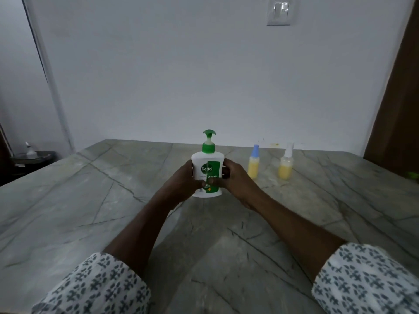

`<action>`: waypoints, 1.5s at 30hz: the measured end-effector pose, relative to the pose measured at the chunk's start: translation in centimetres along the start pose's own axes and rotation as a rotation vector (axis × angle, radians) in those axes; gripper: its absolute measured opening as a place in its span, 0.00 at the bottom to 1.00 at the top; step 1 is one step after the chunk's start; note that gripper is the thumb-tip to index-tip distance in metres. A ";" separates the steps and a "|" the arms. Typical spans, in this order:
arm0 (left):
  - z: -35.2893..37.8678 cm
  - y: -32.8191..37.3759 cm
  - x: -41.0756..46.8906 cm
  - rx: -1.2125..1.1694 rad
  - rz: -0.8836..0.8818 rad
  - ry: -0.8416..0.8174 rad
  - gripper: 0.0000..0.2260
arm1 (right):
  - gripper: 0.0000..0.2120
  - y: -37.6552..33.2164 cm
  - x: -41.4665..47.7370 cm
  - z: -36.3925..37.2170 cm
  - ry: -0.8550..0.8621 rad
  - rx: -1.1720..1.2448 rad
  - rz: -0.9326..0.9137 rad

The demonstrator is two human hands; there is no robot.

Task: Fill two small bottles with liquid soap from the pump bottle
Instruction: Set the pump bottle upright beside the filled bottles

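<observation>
Both small clear bottles, the blue-capped bottle [253, 165] and white-topped bottle [285, 167], hold yellow soap, so we think filling is done. Our left hand [181, 182] and right hand [235, 180] grip the white green-topped pump bottle [208, 168] on the grey table [90, 200].

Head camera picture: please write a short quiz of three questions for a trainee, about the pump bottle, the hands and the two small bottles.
1. True or false: only the left hand grips the pump bottle.
2. Which colour is the cap of the small bottle nearer to the pump bottle? A red, B blue, C black.
3. Fill in: both this one and the clear-topped bottle hold ____ liquid.
Key: 1 false, the right hand grips it too; 2 B; 3 yellow.
</observation>
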State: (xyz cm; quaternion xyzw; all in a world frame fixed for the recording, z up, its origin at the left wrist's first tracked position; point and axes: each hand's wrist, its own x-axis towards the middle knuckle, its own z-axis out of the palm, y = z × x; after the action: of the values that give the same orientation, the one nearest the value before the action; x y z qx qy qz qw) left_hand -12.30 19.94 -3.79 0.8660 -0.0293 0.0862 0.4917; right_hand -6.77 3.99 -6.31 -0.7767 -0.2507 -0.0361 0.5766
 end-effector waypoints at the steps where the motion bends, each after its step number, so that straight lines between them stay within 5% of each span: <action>1: 0.1 0.1 0.0 0.017 -0.012 -0.013 0.27 | 0.28 0.4 0.2 0.2 0.016 -0.007 -0.012; 9: -0.4 -0.9 1.0 0.116 -0.107 0.203 0.34 | 0.22 0.2 5.2 -2.3 0.097 0.088 0.020; 45: 0.7 -2.0 1.7 0.365 -0.066 0.138 0.31 | 0.29 4.1 8.5 -1.5 0.053 -0.044 0.108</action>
State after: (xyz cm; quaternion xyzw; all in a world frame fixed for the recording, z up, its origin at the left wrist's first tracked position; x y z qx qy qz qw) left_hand -10.25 20.43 -5.49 0.9332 0.0489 0.1332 0.3300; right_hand 2.74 4.72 -6.47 -0.8005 -0.1920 -0.0310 0.5669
